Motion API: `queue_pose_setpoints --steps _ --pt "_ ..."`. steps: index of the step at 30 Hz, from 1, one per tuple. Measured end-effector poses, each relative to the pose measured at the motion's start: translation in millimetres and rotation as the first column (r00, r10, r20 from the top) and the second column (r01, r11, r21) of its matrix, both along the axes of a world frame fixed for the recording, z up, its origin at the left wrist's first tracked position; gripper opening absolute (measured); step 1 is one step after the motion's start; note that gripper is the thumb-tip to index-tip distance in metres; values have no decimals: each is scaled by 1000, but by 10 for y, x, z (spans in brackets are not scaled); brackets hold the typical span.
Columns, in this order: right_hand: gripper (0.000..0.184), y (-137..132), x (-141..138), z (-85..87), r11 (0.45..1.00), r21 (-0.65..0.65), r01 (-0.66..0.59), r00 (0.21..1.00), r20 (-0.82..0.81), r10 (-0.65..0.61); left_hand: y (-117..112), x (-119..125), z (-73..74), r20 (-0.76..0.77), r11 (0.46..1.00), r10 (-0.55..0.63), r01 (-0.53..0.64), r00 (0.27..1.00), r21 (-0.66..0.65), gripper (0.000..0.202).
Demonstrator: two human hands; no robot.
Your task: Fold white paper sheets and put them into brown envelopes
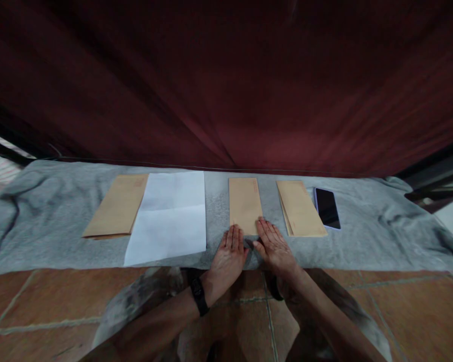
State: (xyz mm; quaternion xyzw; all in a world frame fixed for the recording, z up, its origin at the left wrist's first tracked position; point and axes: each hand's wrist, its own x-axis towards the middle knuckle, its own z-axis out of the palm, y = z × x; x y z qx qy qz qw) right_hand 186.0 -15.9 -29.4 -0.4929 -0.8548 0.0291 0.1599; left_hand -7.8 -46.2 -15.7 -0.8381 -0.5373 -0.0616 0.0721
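Note:
A brown paper envelope (244,201) lies flat in the middle of the grey cloth, with small reddish print near its upper right corner. My left hand (229,252) rests on its lower left corner, fingers stretched out and palm down. Opposite it, my right hand (275,246) presses flat on the lower right corner, thumb turned inward. Both thumbs point toward each other just below the envelope's near edge. Left of the envelope are sheets of white paper (169,213) with a crease across the middle, partly covering a stack of brown envelopes (117,206).
More brown envelopes (301,208) lie to the right, beside a phone (327,208) with a dark screen. Grey cloth (370,226) covers the long narrow surface. A dark red curtain (226,90) hangs behind it. Tiled floor (53,301) shows below the near edge.

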Motion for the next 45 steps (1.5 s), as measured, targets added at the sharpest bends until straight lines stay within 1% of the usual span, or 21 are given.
queue_pose_setpoints --steps 3,6,9,12,15,17,22,27,32,38,45 --pt "66 -10 29 -8 1000 -18 2 1000 5 -2 -23 1 -5 5 999 31 -31 999 -15 54" --pt "65 3 48 20 998 -55 2 1000 -10 -2 -49 7 17 16 999 36 -36 999 -35 62" --pt "61 35 19 98 996 -93 -12 999 -43 8 -84 18 52 32 998 32 -30 999 -63 83" --pt "58 58 -85 175 989 -115 -95 995 -53 90 -115 27 79 36 996 13 -10 999 -89 103" --pt "59 49 -201 178 971 -132 -199 980 -33 197 -127 31 80 19 993 0 2 1000 -120 109" --pt "62 32 -236 140 967 -128 -219 976 -24 218 -127 30 71 7 990 2 -1 1000 -139 110" --pt "67 -2 -178 50 979 -84 -185 983 -8 185 -117 14 42 11 991 -14 15 1000 -132 110" --pt "69 -24 -103 64 982 -85 -166 986 4 167 -113 -21 44 35 993 -39 42 999 -111 105" --pt "69 -50 -48 60 991 -63 -115 993 10 116 -113 -39 92 44 992 -41 46 998 -116 103" --pt "70 -76 21 41 999 -20 -35 999 22 35 -134 -43 97 34 994 -6 10 999 -106 102" --pt "71 -81 45 32 1000 -10 -25 1000 15 26 -153 -51 105 34 996 14 -11 999 -85 101"
